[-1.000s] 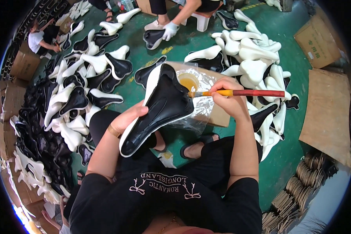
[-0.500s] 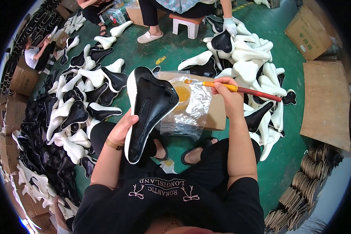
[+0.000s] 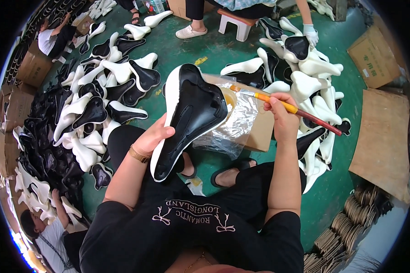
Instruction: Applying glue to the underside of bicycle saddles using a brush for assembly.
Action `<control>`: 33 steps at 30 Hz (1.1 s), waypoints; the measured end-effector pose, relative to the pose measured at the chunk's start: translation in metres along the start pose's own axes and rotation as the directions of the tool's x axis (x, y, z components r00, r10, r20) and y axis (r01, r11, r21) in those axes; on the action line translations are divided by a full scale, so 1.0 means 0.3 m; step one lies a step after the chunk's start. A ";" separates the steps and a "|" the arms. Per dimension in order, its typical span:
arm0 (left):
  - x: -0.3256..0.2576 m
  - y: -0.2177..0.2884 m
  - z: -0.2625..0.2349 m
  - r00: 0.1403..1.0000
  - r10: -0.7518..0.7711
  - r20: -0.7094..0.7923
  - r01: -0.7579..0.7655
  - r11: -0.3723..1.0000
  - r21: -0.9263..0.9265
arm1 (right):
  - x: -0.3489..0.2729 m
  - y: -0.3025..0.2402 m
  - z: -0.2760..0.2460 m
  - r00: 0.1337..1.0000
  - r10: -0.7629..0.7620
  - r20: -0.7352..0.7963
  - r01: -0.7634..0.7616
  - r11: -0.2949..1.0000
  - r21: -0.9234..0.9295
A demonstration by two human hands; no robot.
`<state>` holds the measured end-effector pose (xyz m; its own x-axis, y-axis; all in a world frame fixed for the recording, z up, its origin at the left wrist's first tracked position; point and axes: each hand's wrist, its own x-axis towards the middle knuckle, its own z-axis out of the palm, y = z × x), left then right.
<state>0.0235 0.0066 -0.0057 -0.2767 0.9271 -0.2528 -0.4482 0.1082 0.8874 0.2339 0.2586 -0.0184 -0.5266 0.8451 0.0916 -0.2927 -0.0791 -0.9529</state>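
A bicycle saddle (image 3: pixel 197 107), its black underside facing up and white padding along the edge, is tilted in front of me. My left hand (image 3: pixel 156 135) grips it by the left side near the narrow end, thumb on top. In my right hand (image 3: pixel 283 117) is a paintbrush (image 3: pixel 300 113) with a yellow and red handle, pinched between the fingers. Its bristles point left, over a container of yellowish liquid (image 3: pixel 230 101), apart from the saddle. The saddle hides part of that container, which stands on clear plastic film (image 3: pixel 241 125) over a cardboard box (image 3: pixel 263 132).
Piles of white and black saddles (image 3: pixel 118 68) lie on the green floor at left, and more saddles (image 3: pixel 310 84) at right. A co-worker's gloved hand (image 3: pixel 310 35) touches the right pile, beside a stool (image 3: pixel 236 22). Cardboard (image 3: pixel 380 141) and stacked brown pieces (image 3: pixel 346 223) stand far right.
The whole view has shifted. The saddle now covers more of the container, while the brush stays in my right hand above it. Another person shows more fully at the lower left.
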 end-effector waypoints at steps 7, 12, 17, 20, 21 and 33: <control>0.011 -0.024 -0.027 0.996 -0.029 0.080 0.025 0.998 0.051 | -0.019 -0.011 0.074 0.993 0.019 0.113 -0.001 0.988 -0.155; 0.018 -0.012 -0.033 0.989 0.127 0.074 -0.146 0.862 0.486 | -0.016 -0.031 0.035 0.966 0.070 0.249 0.029 0.927 -0.374; 0.025 -0.007 0.006 0.992 0.107 0.066 -0.126 0.868 0.481 | -0.020 -0.039 0.066 0.989 0.022 0.146 0.031 0.936 -0.350; 0.037 -0.026 0.006 0.977 0.200 0.074 -0.212 0.865 0.455 | -0.039 -0.052 0.074 0.951 0.072 0.302 0.053 0.921 -0.386; 0.041 -0.030 0.006 0.977 0.201 0.071 -0.211 0.865 0.455 | -0.040 -0.034 0.078 0.932 0.033 0.360 0.113 0.920 -0.376; 0.112 -0.073 -0.013 0.960 0.279 -0.016 -0.251 0.885 0.393 | 0.039 0.145 0.084 0.934 -0.159 0.319 0.334 0.701 -0.630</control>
<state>0.0207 0.0338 -0.0351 -0.4045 0.9145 -0.0013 0.0072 0.0046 1.0000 0.1948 0.2517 -0.0515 -0.7001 0.6337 0.3292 0.1213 0.5598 -0.8197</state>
